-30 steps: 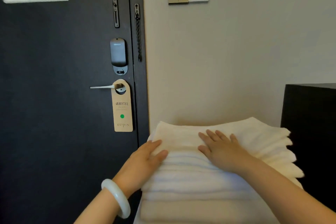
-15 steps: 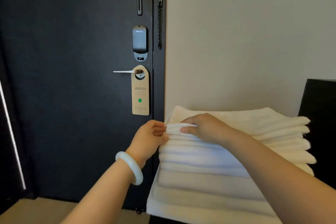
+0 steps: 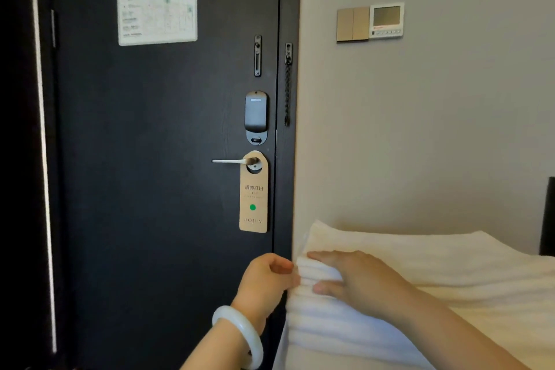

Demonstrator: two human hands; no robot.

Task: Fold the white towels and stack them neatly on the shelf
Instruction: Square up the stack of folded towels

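Observation:
A stack of folded white towels (image 3: 450,285) fills the lower right, against the beige wall. My right hand (image 3: 357,279) lies over the stack's near left corner, fingers on top and thumb tucked under the upper layers, pinching them. My left hand (image 3: 267,276), with a pale bangle on its wrist, is curled against the left edge of the same layers, fingertips at the folds. What the stack rests on is hidden.
A dark door (image 3: 150,159) with a lever handle (image 3: 231,161), a hanging tag (image 3: 253,195) and a chain stands just left of the towels. Wall switches and a thermostat (image 3: 386,19) sit above. A dark cabinet edge (image 3: 548,213) shows at far right.
My right hand went from flat on top of the stack to pinching its upper left corner. My left hand curled in at the left edge. My view swung left and up.

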